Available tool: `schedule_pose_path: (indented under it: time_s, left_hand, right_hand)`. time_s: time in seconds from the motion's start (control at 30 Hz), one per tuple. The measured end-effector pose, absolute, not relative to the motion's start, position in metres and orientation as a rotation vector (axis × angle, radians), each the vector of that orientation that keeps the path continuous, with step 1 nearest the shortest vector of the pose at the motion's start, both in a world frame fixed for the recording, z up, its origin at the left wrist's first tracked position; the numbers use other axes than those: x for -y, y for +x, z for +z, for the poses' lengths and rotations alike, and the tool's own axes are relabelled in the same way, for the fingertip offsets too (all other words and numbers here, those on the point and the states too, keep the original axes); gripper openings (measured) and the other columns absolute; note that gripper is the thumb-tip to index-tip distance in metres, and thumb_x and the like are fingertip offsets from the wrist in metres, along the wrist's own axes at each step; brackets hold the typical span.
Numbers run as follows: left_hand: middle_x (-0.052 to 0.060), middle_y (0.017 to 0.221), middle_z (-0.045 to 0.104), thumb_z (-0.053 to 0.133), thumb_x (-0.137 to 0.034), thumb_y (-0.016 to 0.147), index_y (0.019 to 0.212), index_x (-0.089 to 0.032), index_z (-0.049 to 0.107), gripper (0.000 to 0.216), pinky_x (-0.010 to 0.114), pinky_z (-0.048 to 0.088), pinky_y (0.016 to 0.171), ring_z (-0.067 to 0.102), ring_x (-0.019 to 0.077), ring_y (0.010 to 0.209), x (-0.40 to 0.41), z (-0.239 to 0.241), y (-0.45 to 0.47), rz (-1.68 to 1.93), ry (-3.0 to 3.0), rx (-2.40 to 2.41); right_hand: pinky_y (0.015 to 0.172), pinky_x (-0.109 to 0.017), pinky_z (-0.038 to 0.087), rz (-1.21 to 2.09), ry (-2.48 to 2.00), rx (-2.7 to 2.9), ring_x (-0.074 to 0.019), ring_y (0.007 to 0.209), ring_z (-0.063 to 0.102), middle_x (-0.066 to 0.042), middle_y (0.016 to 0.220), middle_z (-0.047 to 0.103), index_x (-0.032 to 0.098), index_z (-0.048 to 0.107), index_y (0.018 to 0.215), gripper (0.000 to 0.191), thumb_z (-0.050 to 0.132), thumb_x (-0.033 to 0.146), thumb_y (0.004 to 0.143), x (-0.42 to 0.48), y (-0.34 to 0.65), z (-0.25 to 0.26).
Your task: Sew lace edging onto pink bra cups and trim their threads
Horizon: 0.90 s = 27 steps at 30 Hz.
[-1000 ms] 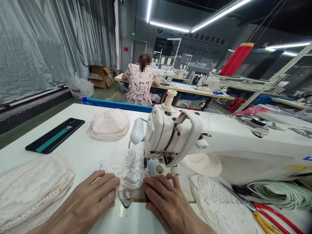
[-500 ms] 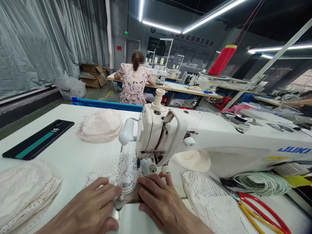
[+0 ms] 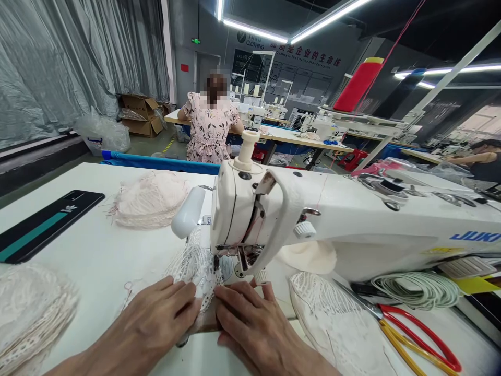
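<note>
A white lace piece [image 3: 190,261] with a scalloped, holed trim lies under the needle area of a white sewing machine [image 3: 245,209]. My left hand [image 3: 164,313] is closed on the lace's near left side, fingers bent and thumb mostly hidden. At the trim's right edge, my right hand [image 3: 254,318] presses down with its fingers bent and close together, gripping the edge near the presser foot [image 3: 216,262]. Its fingertips partly cover the trim. Beside my right hand lies another lace-covered cream piece [image 3: 324,313].
Two stacks of lace pieces, one farther back [image 3: 152,201] and one nearer [image 3: 31,313], lie left, with a black phone [image 3: 50,224]. Red-and-yellow-handled scissors [image 3: 415,334] and a coiled pale cord [image 3: 415,290] sit right. A person [image 3: 213,122] sits ahead; another [image 3: 483,162] is far right.
The lace has shifted and bunched near the needle, with less trim showing between my hands. My left hand has moved slightly forward. The whole view has turned a little right.
</note>
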<state>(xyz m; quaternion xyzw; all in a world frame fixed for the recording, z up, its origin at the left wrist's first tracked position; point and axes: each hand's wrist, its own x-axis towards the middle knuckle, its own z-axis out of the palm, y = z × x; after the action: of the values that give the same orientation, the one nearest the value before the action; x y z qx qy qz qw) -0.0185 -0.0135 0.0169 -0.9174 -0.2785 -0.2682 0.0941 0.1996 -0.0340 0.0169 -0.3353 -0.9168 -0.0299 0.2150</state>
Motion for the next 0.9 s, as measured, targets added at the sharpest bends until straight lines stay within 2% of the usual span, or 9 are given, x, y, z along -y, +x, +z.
schedule_pose_path:
  time_s: [0.07, 0.23, 0.3, 0.4, 0.47, 0.57, 0.67, 0.77, 0.9]
  left_hand:
    - [-0.001, 0.067, 0.058, 0.03, -0.007, 0.096, 0.075, -0.017, 0.058, 0.036, 0.029, 0.036, 0.058, 0.051, 0.0129, 0.056, 0.014, 0.004, -0.019, -0.876, -2.682, 0.843]
    - [0.004, 0.092, 0.068, 0.032, -0.013, 0.098, 0.096, -0.014, 0.063, 0.031, 0.033, 0.038, 0.086, 0.059, 0.0166, 0.088, 0.017, -0.009, -0.026, -0.961, -2.671, 0.788]
    - [0.005, 0.094, 0.069, 0.03, -0.013, 0.098, 0.099, -0.014, 0.064, 0.033, 0.034, 0.037, 0.089, 0.059, 0.0178, 0.091, 0.021, -0.009, -0.032, -0.906, -2.649, 0.782]
    - [0.005, 0.095, 0.072, 0.028, -0.012, 0.098, 0.099, -0.016, 0.066, 0.038, 0.035, 0.036, 0.09, 0.059, 0.0187, 0.093, 0.028, -0.009, -0.041, -0.815, -2.6, 0.776]
    - [0.005, 0.094, 0.073, 0.027, -0.018, 0.098, 0.098, -0.017, 0.067, 0.039, 0.036, 0.035, 0.091, 0.06, 0.0195, 0.093, 0.033, -0.011, -0.045, -0.826, -2.561, 0.785]
    - [0.005, 0.093, 0.073, 0.026, -0.03, 0.099, 0.097, -0.02, 0.067, 0.043, 0.039, 0.035, 0.09, 0.06, 0.0217, 0.092, 0.039, -0.013, -0.047, -0.9, -2.516, 0.826]
    - [0.001, 0.089, 0.074, 0.025, -0.022, 0.099, 0.096, -0.024, 0.067, 0.043, 0.035, 0.035, 0.091, 0.061, 0.0181, 0.088, 0.043, -0.011, -0.046, -0.92, -2.535, 0.87]
    - [-0.001, 0.088, 0.075, 0.023, -0.014, 0.098, 0.095, -0.024, 0.068, 0.046, 0.032, 0.034, 0.093, 0.063, 0.0157, 0.087, 0.047, -0.005, -0.048, -0.933, -2.555, 0.912]
    - [0.0, 0.089, 0.075, 0.024, -0.011, 0.098, 0.094, -0.022, 0.067, 0.044, 0.032, 0.035, 0.093, 0.064, 0.015, 0.085, 0.049, 0.004, -0.05, -0.885, -2.559, 0.938]
  right_hand:
    - [0.083, -0.035, 0.032, -0.108, -0.911, 2.533, -0.0162, 0.101, 0.053, -0.005, 0.119, 0.062, 0.016, 0.06, 0.1, 0.022, 0.045, 0.032, 0.096, 0.033, 0.199, 0.016]
    - [0.087, -0.038, 0.03, -0.197, -0.765, 2.526, -0.018, 0.107, 0.053, -0.007, 0.117, 0.063, 0.013, 0.055, 0.117, 0.041, 0.036, 0.044, 0.098, 0.031, 0.193, 0.01]
    - [0.089, -0.038, 0.029, -0.199, -0.703, 2.485, -0.0176, 0.106, 0.053, -0.007, 0.114, 0.065, 0.013, 0.058, 0.112, 0.046, 0.031, 0.048, 0.097, 0.031, 0.191, 0.007]
    - [0.08, -0.036, 0.03, -0.135, -0.754, 2.438, -0.0166, 0.091, 0.057, -0.005, 0.1, 0.068, 0.014, 0.061, 0.1, 0.049, 0.028, 0.05, 0.097, 0.032, 0.189, 0.005]
    - [0.074, -0.035, 0.03, -0.085, -0.806, 2.46, -0.0161, 0.08, 0.057, -0.004, 0.09, 0.067, 0.015, 0.062, 0.095, 0.05, 0.026, 0.05, 0.097, 0.033, 0.19, 0.005]
    - [0.072, -0.034, 0.03, -0.054, -0.838, 2.493, -0.0165, 0.078, 0.055, -0.004, 0.085, 0.065, 0.015, 0.062, 0.093, 0.046, 0.03, 0.049, 0.097, 0.035, 0.192, 0.006]
    - [0.072, -0.034, 0.031, -0.049, -0.87, 2.518, -0.0169, 0.079, 0.055, -0.005, 0.087, 0.064, 0.016, 0.062, 0.094, 0.042, 0.035, 0.048, 0.096, 0.037, 0.193, 0.01]
    - [0.074, -0.034, 0.033, -0.081, -0.876, 2.532, -0.0187, 0.088, 0.055, -0.008, 0.101, 0.065, 0.015, 0.062, 0.099, 0.043, 0.035, 0.049, 0.096, 0.036, 0.194, 0.014]
    - [0.089, -0.038, 0.03, -0.185, -0.754, 2.533, -0.0201, 0.107, 0.053, -0.009, 0.116, 0.064, 0.014, 0.061, 0.102, 0.042, 0.039, 0.048, 0.095, 0.033, 0.192, 0.015]
